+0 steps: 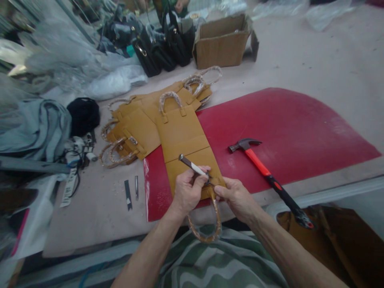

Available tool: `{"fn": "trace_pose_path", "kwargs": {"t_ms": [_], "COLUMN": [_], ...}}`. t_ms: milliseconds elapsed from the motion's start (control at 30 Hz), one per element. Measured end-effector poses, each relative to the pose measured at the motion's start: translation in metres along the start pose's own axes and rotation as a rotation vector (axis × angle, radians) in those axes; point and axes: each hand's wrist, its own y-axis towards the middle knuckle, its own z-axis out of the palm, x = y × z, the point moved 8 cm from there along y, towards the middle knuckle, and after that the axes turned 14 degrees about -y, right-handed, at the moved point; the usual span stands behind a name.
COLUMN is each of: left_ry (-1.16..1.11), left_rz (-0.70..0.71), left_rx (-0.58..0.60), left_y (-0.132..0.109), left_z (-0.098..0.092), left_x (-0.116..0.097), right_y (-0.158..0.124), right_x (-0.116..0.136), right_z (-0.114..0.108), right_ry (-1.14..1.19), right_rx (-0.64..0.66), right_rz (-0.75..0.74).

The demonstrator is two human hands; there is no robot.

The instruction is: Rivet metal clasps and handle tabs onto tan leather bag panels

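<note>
A tan leather bag panel (185, 132) lies lengthwise before me, with plastic-wrapped handles at its far and near ends. My left hand (189, 191) is closed round a slim rod-shaped tool (192, 165), silver-capped with a dark and white shaft. Its lower tip is hidden by my fingers at the panel's near end. My right hand (237, 197) pinches the panel beside the near handle (218, 214), which hangs over the table edge. A claw hammer (264, 170) with a red and black grip rests to the right of the panel.
Under the work lies a red mat (288, 132). More tan bag panels (141, 128) are piled behind and left. A dark flat blade (128, 195) and a metal rod (137, 188) lie left. Black bags (162, 52) and a cardboard box (220, 44) stand at the back; another person's hand shows there.
</note>
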Motion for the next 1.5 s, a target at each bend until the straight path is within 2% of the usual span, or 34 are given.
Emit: {"fn": "trace_pose_path", "kwargs": {"t_ms": [100, 233, 367, 633, 933, 1033, 1100, 1233, 1300, 1400, 1500], "left_ry": [0.024, 0.015, 0.019, 0.288, 0.425, 0.487, 0.513, 0.527, 0.511, 0.493, 0.477], "left_rz": [0.004, 0.006, 0.045, 0.232, 0.338, 0.379, 0.396, 0.387, 0.375, 0.347, 0.329], "left_rx": [0.003, -0.015, -0.007, 0.018, 0.085, 0.154, 0.180, 0.184, 0.190, 0.207, 0.200], "left_y": [0.000, 0.000, -0.002, -0.014, -0.015, -0.019, -0.021, -0.023, -0.022, -0.021, -0.020], "left_z": [-0.001, -0.005, -0.006, 0.000, 0.010, 0.017, 0.020, 0.022, 0.023, 0.025, 0.025], "left_x": [0.000, -0.001, -0.006, -0.012, 0.006, 0.010, 0.012, 0.014, 0.013, 0.013, 0.013], "right_y": [-0.003, -0.005, -0.005, -0.004, -0.018, -0.031, -0.041, -0.067, -0.072, -0.060, -0.042], "right_x": [-0.003, -0.008, -0.007, -0.007, -0.012, -0.004, 0.006, 0.052, 0.064, 0.058, 0.051], "right_z": [0.001, -0.001, 0.002, 0.005, -0.003, -0.016, -0.036, -0.093, -0.113, -0.142, -0.144], "right_ry": [-0.081, -0.155, -0.158, -0.196, -0.429, -0.530, -0.646, -1.166, -1.312, -1.121, -0.900], "right_rx": [0.070, 0.016, -0.008, -0.024, -0.096, -0.099, -0.168, -0.622, -0.734, -0.666, -0.476], "right_rz": [0.033, 0.093, 0.086, 0.090, 0.092, 0.065, 0.017, -0.245, -0.283, -0.109, 0.008]}}
